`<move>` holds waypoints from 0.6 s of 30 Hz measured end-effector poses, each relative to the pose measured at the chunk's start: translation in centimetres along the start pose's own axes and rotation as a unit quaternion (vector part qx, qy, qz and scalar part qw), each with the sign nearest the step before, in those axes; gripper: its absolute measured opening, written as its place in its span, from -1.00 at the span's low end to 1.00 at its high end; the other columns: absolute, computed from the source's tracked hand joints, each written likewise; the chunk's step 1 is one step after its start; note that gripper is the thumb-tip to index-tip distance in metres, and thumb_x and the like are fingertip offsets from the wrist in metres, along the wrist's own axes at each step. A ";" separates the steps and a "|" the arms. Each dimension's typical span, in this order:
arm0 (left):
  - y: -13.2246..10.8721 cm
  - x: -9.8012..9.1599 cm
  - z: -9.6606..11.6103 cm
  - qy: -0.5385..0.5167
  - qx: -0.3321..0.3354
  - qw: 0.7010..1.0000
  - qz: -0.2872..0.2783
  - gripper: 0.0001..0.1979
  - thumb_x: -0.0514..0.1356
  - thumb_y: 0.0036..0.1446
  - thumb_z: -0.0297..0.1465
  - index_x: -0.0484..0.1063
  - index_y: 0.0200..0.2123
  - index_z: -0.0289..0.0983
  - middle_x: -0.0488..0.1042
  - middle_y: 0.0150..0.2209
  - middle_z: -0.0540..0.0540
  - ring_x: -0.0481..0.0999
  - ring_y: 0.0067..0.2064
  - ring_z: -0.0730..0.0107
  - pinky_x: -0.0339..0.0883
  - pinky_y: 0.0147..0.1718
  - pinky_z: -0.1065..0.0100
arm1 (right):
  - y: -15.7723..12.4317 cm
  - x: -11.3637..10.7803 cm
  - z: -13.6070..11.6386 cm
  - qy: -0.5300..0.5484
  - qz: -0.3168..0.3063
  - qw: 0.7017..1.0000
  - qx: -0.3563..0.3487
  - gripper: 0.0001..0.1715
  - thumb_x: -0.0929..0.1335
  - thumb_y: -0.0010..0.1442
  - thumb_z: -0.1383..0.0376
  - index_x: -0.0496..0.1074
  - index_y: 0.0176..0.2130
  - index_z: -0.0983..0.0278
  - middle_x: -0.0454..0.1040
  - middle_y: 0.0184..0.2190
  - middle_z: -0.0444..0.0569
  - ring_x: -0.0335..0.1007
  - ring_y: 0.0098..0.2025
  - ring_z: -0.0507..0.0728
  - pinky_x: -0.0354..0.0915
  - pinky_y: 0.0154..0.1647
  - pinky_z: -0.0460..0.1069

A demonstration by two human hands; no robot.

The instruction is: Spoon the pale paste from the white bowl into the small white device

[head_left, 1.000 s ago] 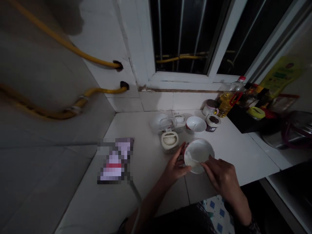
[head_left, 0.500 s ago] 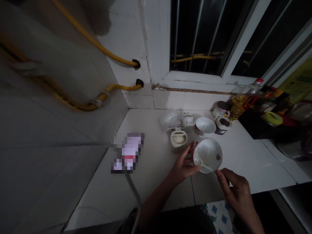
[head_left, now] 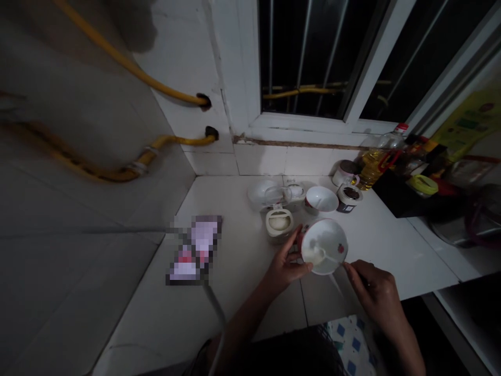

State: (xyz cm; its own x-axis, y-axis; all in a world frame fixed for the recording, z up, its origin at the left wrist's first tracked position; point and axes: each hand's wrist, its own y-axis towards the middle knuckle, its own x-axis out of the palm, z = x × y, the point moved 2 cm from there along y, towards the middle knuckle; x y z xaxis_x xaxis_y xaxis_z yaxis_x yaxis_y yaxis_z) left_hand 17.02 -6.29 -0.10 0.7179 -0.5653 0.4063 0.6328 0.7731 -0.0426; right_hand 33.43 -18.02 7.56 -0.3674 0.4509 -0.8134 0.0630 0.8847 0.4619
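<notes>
My left hand grips a white bowl by its left side, tilting its opening towards me. A small red motif shows on the bowl's inner wall. At the bowl's right rim, my right hand pinches the handle of a white spoon, whose head lies inside the bowl over some pale content I cannot make out. Just behind my left hand stands a square container with white contents. A second bowl with a spoon in it sits farther back.
A phone, blurred out, lies on the counter at left with a grey cable running towards me. Clear containers, a dark-topped jar and an oil bottle line the back. Yellow pipes run along the wall.
The spoon's head has shifted within the bowl, and its handle is angled differently. Both hands still hold bowl and spoon. The whole view has moved slightly, so things appear farther left.
</notes>
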 end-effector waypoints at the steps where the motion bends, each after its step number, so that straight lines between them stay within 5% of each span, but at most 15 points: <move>1: 0.0 0.0 0.1 0.001 0.001 1.000 0.000 0.00 0.43 -0.19 -0.31 0.08 0.32 -0.08 0.23 0.27 -0.20 0.53 -0.07 0.20 0.46 -0.24 0.39 | 0.0 -0.2 0.3 -0.002 0.003 1.000 0.009 -0.62 0.23 0.36 0.21 0.42 -0.43 0.28 0.44 -0.59 -0.11 0.35 -0.59 -0.01 0.20 -0.51 -0.13; 7: -0.3 0.2 0.3 0.009 0.005 1.000 -0.002 -0.03 0.41 -0.18 -0.35 0.10 0.32 -0.12 0.18 0.30 -0.21 0.47 -0.04 0.23 0.46 -0.25 0.41 | -0.2 -0.5 1.8 -0.033 -0.017 0.996 0.083 -0.51 0.22 0.34 0.09 0.39 -0.51 0.28 0.33 -0.66 -0.15 0.24 -0.64 -0.03 0.11 -0.57 -0.13; 11: -0.5 0.4 0.6 0.032 -0.002 0.999 -0.007 -0.05 0.39 -0.16 -0.38 0.10 0.32 -0.15 0.18 0.29 -0.23 0.45 -0.07 0.28 0.46 -0.27 0.44 | -0.3 1.5 2.2 0.081 -0.050 0.983 0.159 -0.43 0.21 0.30 -0.01 0.28 -0.59 0.27 0.23 -0.69 -0.17 0.13 -0.63 -0.04 0.06 -0.59 -0.13; 18: -0.3 0.3 0.2 0.004 -0.003 1.000 0.015 -0.04 0.40 -0.18 -0.38 0.10 0.31 -0.12 0.14 0.31 -0.20 0.47 -0.03 0.24 0.46 -0.25 0.43 | -0.7 3.9 3.3 0.295 -0.027 0.890 0.345 -0.31 0.26 0.10 -0.26 0.15 -0.68 0.21 0.06 -0.79 -0.23 -0.08 -0.74 -0.06 -0.06 -0.75 -0.11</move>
State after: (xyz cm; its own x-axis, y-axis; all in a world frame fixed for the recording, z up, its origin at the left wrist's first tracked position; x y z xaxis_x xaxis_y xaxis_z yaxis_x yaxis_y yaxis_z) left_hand 16.98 -6.58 0.19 0.7387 -0.5444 0.3975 0.6127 0.7881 -0.0591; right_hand 34.97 -16.48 2.87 -0.7980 0.4451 -0.4063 0.5113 0.8569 -0.0656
